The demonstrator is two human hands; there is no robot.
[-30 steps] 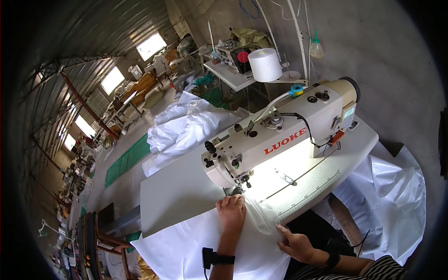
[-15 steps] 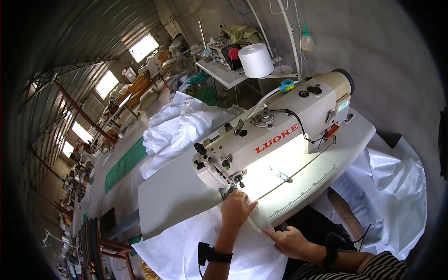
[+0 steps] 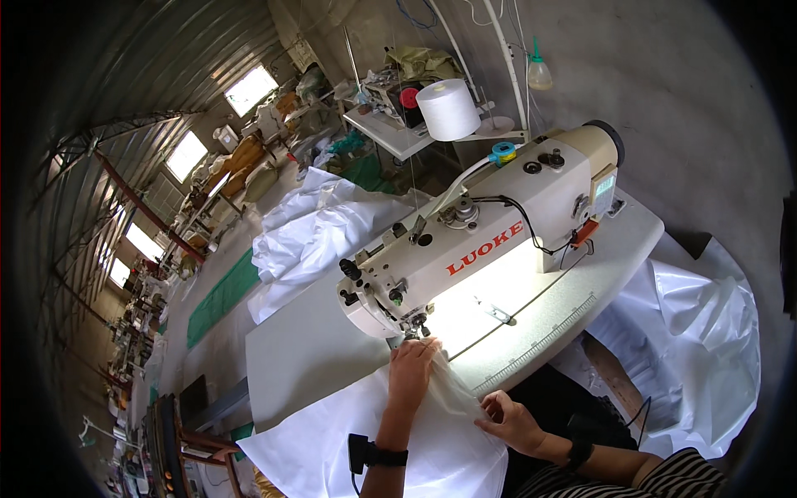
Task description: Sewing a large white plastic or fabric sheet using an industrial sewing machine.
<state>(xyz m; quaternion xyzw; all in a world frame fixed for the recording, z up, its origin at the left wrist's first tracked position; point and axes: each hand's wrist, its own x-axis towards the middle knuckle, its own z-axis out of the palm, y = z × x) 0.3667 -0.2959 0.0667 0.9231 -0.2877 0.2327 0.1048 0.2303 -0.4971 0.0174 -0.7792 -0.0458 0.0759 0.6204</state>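
Observation:
A white, glossy sheet of plastic-like fabric point(image 3: 332, 427) lies over the near edge of the machine table and hangs toward me. My left hand point(image 3: 411, 371) is closed on the sheet just in front of the needle area of a white sewing machine point(image 3: 490, 228); its fingertips are partly hidden. My right hand point(image 3: 513, 423) pinches the sheet's right edge, closer to me, between thumb and fingers. Between my hands the sheet is gathered into a thin, see-through fold. The machine's lamp lights the table under its arm.
A large white thread cone point(image 3: 448, 109) stands behind the machine. Crumpled white sheeting point(image 3: 311, 224) lies beyond the table, and more white sheeting point(image 3: 697, 332) hangs at the right. A green strip point(image 3: 222, 299) lies at the left. A small oil bottle point(image 3: 540, 73) hangs by the wall.
My left hand has turned slightly, its thumb now tucked in. My right hand has shifted a little to the right, its fingers curling more, and the fold between my hands looks wider.

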